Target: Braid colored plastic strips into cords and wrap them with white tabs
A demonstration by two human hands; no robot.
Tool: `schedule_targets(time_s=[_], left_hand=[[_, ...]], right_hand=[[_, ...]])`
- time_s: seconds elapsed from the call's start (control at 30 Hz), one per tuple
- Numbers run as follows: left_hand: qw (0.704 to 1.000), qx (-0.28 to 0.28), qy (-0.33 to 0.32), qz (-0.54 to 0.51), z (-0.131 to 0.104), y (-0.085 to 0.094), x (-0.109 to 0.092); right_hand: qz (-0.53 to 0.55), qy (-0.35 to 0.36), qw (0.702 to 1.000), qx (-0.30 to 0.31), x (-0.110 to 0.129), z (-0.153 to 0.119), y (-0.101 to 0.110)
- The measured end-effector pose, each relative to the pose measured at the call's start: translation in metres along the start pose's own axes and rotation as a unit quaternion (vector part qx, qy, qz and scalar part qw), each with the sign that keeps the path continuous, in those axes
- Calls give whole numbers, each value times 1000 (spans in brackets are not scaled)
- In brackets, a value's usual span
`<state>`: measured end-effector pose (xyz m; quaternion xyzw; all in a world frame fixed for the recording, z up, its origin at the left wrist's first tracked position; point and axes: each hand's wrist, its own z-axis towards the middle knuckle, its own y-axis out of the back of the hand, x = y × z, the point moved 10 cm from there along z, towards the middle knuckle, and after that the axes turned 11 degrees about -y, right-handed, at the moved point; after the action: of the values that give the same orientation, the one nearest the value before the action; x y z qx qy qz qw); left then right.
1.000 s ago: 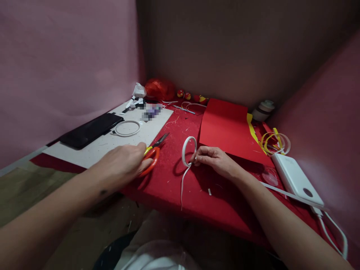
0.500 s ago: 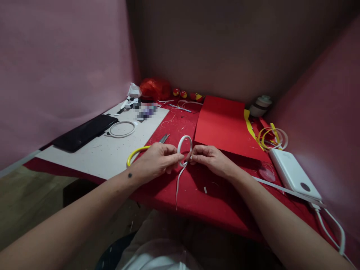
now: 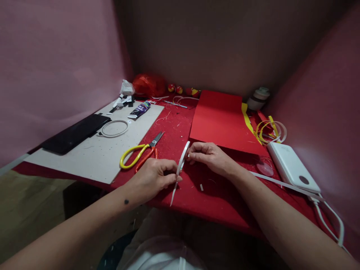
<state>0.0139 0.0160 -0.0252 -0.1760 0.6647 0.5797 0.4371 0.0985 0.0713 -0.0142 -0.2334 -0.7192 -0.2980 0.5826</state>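
Though its loose tail [image 3: 173,196] is left hanging, a flat white strip [image 3: 183,155] seems already looped above the red cloth-covered table [image 3: 225,204], pinched by the left hand [image 3: 157,174]; the right hand [image 3: 209,154] is curled beside it, any grip indistinct; yellow-and-orange-handled metal scissors [image 3: 154,143] are laid beyond.
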Motion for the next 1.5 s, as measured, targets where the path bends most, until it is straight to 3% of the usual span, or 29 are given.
schedule_targets(time_s=[0.23,0.33,0.43,0.57,0.67,0.77,0.93,1.03,1.1,1.17,1.27,1.4,1.5], left_hand=[[971,-32,-158,176,-8,5,-34],[951,-111,-162,238,-16,41,-44],[897,-184,-133,379,-22,90,-48],[799,-129,-10,588,-9,133,-24],[777,-36,42,627,4,137,1],[780,26,68,621,12,129,19],[803,56,96,586,17,126,34],[825,45,92,556,18,129,33],[856,14,64,513,19,125,21],[909,-11,8,416,24,111,-1],[983,-2,-61,171,34,75,-35],[999,46,-10,-19,49,31,-46],[999,24,-16,-43,59,20,-44]], right_hand=[[51,-3,998,23,0,-8,5],[68,-7,997,29,0,-12,9],[68,-16,997,23,-2,-13,12],[52,-27,998,30,-6,-11,9],[42,-33,998,26,-8,-11,9],[42,-42,998,21,-10,-10,10],[52,-43,998,10,-8,-11,11],[58,-41,997,-4,-5,-11,12],[66,-34,997,-16,-1,-12,13],[81,-26,996,-29,2,-13,16],[95,-9,995,-41,6,-14,18],[75,7,996,-54,10,-15,20],[69,-1,996,-62,10,-16,22]])
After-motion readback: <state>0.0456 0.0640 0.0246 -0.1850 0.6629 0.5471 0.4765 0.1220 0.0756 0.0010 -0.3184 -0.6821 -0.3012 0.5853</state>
